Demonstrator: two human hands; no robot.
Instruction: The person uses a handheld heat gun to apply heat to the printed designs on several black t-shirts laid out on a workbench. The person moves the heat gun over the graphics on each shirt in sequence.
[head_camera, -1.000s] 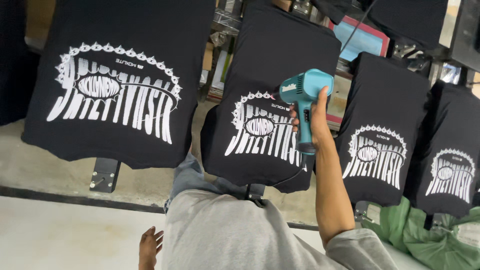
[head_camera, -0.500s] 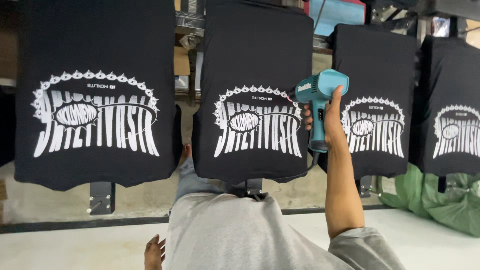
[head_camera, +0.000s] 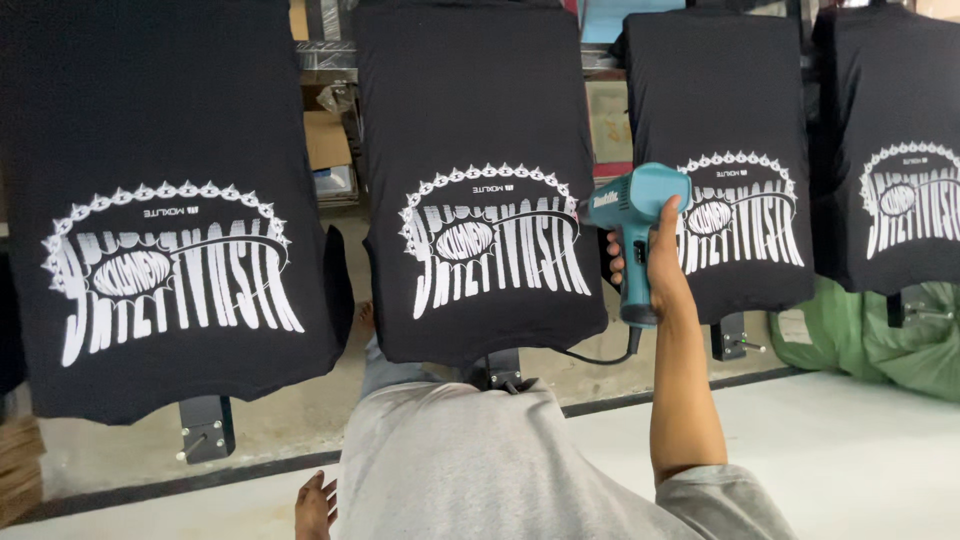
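Heat gun (head_camera: 634, 232), teal, right of centre in the frame, gripped around its handle by the right hand (head_camera: 655, 270), nozzle aimed left at the white print on the middle black shirt (head_camera: 480, 180). Left hand (head_camera: 316, 505) at the bottom edge, fingers loose, holding nothing. More printed black shirts far left (head_camera: 160, 200) and right (head_camera: 725, 150). Green bags (head_camera: 880, 335) lower right.

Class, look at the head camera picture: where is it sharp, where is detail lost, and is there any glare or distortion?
Head view: white prints on the black shirts are crisp; the dark fabric swallows fold detail; the right hand and teal heat gun are sharp and evenly lit; no strong glare; the left hand is cut by the bottom edge.
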